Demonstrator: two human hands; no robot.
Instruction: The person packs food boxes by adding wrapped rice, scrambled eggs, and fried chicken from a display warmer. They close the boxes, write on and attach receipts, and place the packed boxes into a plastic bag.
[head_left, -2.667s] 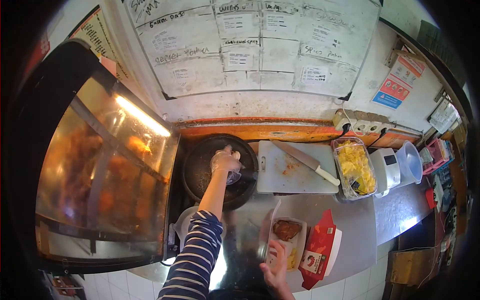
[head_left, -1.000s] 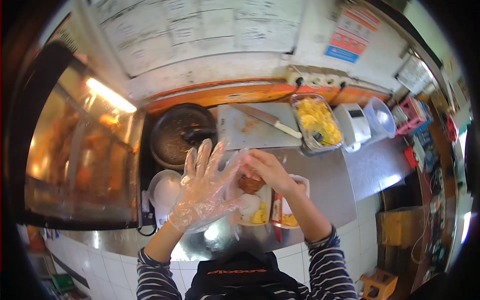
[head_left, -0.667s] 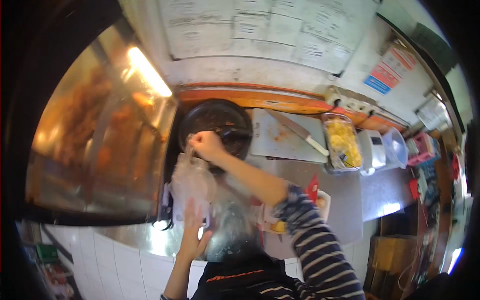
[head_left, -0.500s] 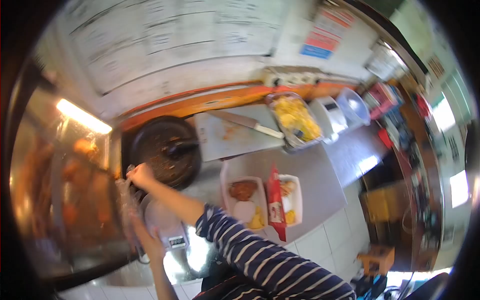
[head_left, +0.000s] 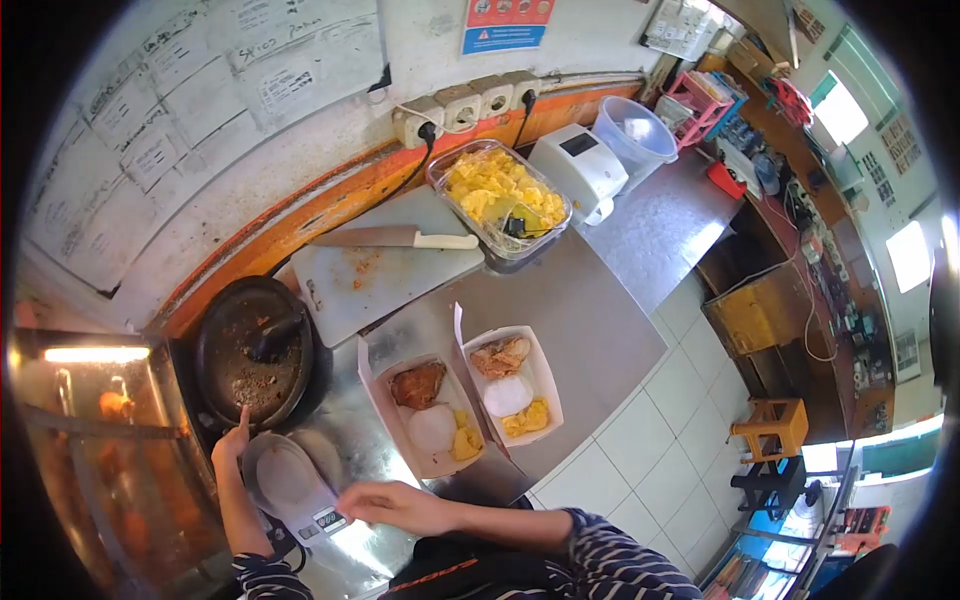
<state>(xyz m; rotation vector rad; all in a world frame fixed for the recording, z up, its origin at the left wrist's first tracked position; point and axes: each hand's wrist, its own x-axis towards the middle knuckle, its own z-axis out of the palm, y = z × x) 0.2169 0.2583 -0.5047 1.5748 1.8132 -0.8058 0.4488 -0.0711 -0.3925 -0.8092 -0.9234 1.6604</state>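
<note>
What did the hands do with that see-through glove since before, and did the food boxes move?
The clear glove that was on the left hand is gone; both hands are bare. The left hand now rests by the scale beside the black mortar, and the right hand has left the food and hovers over the counter's front edge. The two food boxes, knife and cutting board stayed put.

A small grey kitchen scale point(head_left: 290, 485) lies flat on the steel counter, just beside the dark round pan. Its round platform looks bare, and 1 small display sits at its near end; the digits are too blurred to read.
</note>
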